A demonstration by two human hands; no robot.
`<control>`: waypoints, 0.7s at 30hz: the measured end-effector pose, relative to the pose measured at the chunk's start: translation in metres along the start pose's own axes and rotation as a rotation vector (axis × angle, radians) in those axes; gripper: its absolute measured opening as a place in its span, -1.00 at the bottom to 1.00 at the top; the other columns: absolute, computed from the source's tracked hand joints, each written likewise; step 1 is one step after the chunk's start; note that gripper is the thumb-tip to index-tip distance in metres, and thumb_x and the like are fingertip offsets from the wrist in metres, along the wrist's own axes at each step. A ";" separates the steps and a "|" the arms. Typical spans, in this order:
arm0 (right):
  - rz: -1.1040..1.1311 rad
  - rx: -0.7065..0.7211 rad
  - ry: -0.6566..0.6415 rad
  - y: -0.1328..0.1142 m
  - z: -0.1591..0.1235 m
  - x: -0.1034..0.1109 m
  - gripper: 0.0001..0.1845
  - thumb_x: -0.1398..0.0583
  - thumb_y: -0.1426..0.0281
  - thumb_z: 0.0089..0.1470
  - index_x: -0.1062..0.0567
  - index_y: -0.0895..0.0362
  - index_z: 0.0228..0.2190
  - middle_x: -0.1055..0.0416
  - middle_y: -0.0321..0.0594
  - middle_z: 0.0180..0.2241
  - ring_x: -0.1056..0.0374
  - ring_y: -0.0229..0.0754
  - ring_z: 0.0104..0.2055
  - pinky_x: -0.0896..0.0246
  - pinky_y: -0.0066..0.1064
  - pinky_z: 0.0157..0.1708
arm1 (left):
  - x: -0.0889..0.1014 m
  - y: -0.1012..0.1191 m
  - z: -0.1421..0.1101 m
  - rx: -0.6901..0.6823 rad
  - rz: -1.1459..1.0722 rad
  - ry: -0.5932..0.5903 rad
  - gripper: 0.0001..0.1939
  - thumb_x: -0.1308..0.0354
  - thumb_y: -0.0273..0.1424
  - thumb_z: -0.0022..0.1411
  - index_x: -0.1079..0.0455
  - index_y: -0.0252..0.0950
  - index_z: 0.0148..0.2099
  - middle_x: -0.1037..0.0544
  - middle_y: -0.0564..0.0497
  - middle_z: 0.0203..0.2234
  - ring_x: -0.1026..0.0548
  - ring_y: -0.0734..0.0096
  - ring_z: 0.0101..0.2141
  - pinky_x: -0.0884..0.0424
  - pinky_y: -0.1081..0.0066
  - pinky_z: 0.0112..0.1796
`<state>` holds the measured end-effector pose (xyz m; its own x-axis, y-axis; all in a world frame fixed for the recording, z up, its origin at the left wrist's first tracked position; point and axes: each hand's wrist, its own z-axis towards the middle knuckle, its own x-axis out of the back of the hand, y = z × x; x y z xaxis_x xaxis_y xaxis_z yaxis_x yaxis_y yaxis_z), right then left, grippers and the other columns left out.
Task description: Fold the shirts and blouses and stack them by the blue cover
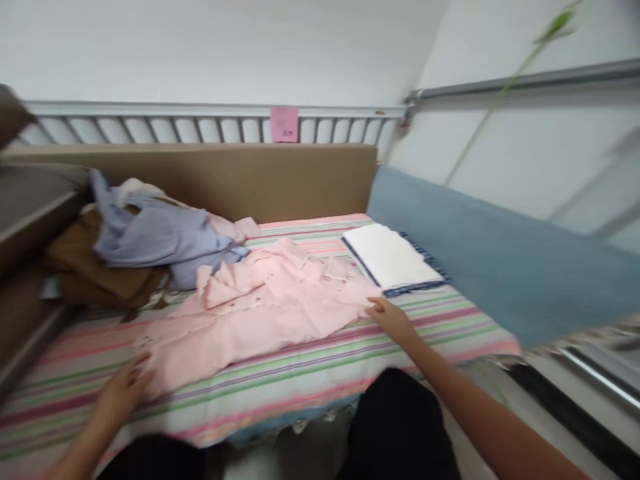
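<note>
A pale pink shirt [280, 313] with scalloped trim lies spread and partly rumpled across the striped bed cover. At its right end, the fingers of my right hand [390, 319] pinch the edge of the cloth. My left hand [125, 387] is at the lower left corner of the shirt, with fingers curled on its edge. Just beyond my right hand rests a folded white cloth [393, 257] with dark blue edges.
A pile of clothes with a light blue garment [170, 233] and a brown one [105, 267] lies at the left. A cardboard panel [240, 183] lines the back under a pink note [284, 125]. A blue panel [480, 233] borders the right side.
</note>
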<state>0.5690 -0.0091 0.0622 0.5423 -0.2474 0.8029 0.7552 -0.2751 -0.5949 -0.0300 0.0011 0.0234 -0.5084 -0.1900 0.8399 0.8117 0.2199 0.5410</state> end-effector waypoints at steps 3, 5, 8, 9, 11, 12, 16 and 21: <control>0.047 0.037 -0.072 0.013 0.004 0.003 -0.57 -0.11 0.24 -0.15 -0.47 0.00 -0.17 -0.46 -0.25 -0.52 -0.38 -0.05 -0.44 -0.25 -0.24 -0.33 | 0.006 0.011 -0.011 -0.048 -0.078 0.022 -0.47 0.09 -0.19 0.08 -0.28 -0.38 0.03 -0.53 -0.19 -0.17 -0.50 0.24 -0.18 -0.42 0.35 -0.17; 0.103 0.044 -0.077 0.028 0.010 0.006 -0.63 -0.14 0.20 -0.19 -0.48 -0.09 -0.24 -0.46 -0.17 -0.49 -0.37 -0.01 -0.45 -0.21 -0.19 -0.38 | 0.012 0.017 -0.016 -0.062 -0.017 0.029 -0.48 0.15 -0.23 0.15 -0.23 -0.38 0.09 -0.53 -0.14 -0.21 -0.50 0.30 -0.22 -0.41 0.38 -0.19; 0.140 0.032 -0.107 0.050 0.016 0.008 -0.75 -0.20 0.20 -0.31 -0.48 -0.21 -0.43 -0.46 -0.12 -0.48 -0.37 0.07 -0.43 -0.15 -0.12 -0.38 | 0.016 0.023 -0.022 -0.046 0.085 0.006 -0.52 0.17 -0.28 0.21 -0.22 -0.34 0.12 -0.55 -0.09 -0.28 -0.50 0.33 -0.27 -0.39 0.41 -0.23; 0.142 0.020 -0.112 0.055 0.016 0.007 -0.78 -0.20 0.20 -0.34 -0.47 -0.23 -0.47 -0.46 -0.12 -0.49 -0.38 0.09 -0.42 -0.14 -0.11 -0.37 | 0.015 0.024 -0.025 -0.041 0.106 0.003 -0.54 0.16 -0.31 0.22 -0.23 -0.34 0.12 -0.55 -0.11 -0.25 -0.50 0.32 -0.25 -0.38 0.41 -0.22; 0.132 -0.007 -0.104 0.060 0.014 0.004 -0.82 -0.19 0.20 -0.35 -0.46 -0.25 -0.51 -0.47 -0.11 -0.50 -0.38 0.12 -0.40 -0.13 -0.08 -0.35 | 0.014 0.027 -0.027 -0.033 0.139 0.003 -0.55 0.15 -0.34 0.23 -0.24 -0.34 0.12 -0.54 -0.16 -0.20 -0.50 0.27 -0.21 -0.37 0.38 -0.20; 0.123 -0.015 -0.092 0.061 0.013 0.003 -0.82 -0.19 0.20 -0.35 -0.45 -0.24 -0.52 -0.47 -0.10 -0.49 -0.38 0.13 -0.39 -0.12 -0.08 -0.34 | 0.013 0.028 -0.028 -0.029 0.156 0.007 -0.55 0.16 -0.34 0.24 -0.23 -0.33 0.14 -0.54 -0.19 -0.19 -0.50 0.23 -0.21 -0.36 0.36 -0.20; 0.061 -0.014 -0.050 0.060 0.012 0.002 -0.82 -0.16 0.20 -0.31 -0.45 -0.21 -0.49 -0.48 -0.06 -0.47 -0.38 0.10 -0.42 -0.12 -0.10 -0.37 | 0.017 0.037 -0.023 -0.018 0.231 0.055 -0.52 0.25 -0.29 0.31 -0.11 -0.26 0.22 -0.55 -0.21 -0.20 -0.52 0.19 -0.24 -0.34 0.33 -0.25; -0.058 0.096 -0.101 0.063 0.013 -0.001 -0.71 -0.09 0.18 -0.20 -0.49 -0.03 -0.40 -0.51 -0.07 -0.39 -0.43 0.04 -0.30 -0.23 -0.20 -0.32 | 0.013 0.040 -0.013 0.002 0.334 0.014 -0.56 0.18 -0.33 0.30 -0.16 -0.22 0.20 -0.58 -0.18 -0.25 -0.53 0.23 -0.31 -0.32 0.38 -0.31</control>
<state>0.6205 -0.0141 0.0244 0.5276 -0.1375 0.8383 0.8153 -0.1952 -0.5451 -0.0010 -0.0048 0.0553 -0.2106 -0.1201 0.9702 0.9321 0.2745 0.2363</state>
